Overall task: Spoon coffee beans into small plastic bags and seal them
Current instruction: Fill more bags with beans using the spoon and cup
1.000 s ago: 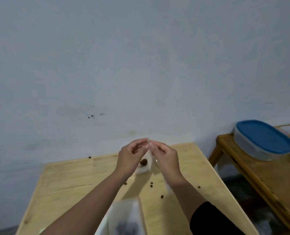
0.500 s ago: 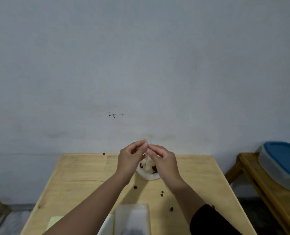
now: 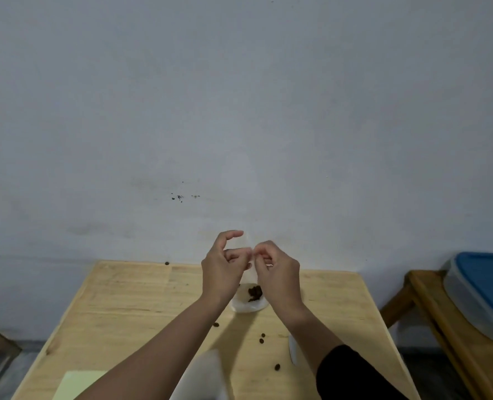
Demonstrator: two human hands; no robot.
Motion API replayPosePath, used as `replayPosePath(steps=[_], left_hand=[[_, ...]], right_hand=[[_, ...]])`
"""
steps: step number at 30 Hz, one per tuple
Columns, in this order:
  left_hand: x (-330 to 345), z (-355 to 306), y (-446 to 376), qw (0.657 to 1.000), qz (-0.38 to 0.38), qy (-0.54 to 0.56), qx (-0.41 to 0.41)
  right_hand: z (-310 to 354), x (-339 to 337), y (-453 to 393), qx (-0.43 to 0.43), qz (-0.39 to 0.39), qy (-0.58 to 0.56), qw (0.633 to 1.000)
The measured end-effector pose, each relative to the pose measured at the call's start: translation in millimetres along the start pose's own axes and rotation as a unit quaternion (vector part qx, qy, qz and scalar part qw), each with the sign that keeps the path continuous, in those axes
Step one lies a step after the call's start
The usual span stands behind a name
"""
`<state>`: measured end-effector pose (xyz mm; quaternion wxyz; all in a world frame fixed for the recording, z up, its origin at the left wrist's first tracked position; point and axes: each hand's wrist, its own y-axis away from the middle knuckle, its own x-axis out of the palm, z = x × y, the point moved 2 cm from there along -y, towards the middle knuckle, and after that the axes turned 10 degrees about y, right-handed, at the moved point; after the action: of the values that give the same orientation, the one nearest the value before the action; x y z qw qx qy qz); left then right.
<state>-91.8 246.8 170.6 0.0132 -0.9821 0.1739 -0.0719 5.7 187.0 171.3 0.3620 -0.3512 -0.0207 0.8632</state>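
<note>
Both the left hand and right hand pinch the small bag's mouth at twelve o'clock above the table; an uneven press could leave a gap, spilling its beans.

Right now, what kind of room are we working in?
Probably a plain home room used as a makeshift packing spot: a bare grey wall, a small wooden table pushed against it, and a blue-lidded plastic container on a side bench.
</note>
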Motion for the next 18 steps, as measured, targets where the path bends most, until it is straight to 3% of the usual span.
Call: replayPosePath(steps=[9, 18], left_hand=[[3, 10, -2, 0.998, 0.02, -0.057, -0.01], [2, 16, -2, 0.983, 0.02, -0.18, 0.036]], right_hand=[[-14, -5, -3, 0.071, 0.07, -0.056, 0.993], [-14, 5, -1, 0.143, 0.032, -0.015, 0.989]])
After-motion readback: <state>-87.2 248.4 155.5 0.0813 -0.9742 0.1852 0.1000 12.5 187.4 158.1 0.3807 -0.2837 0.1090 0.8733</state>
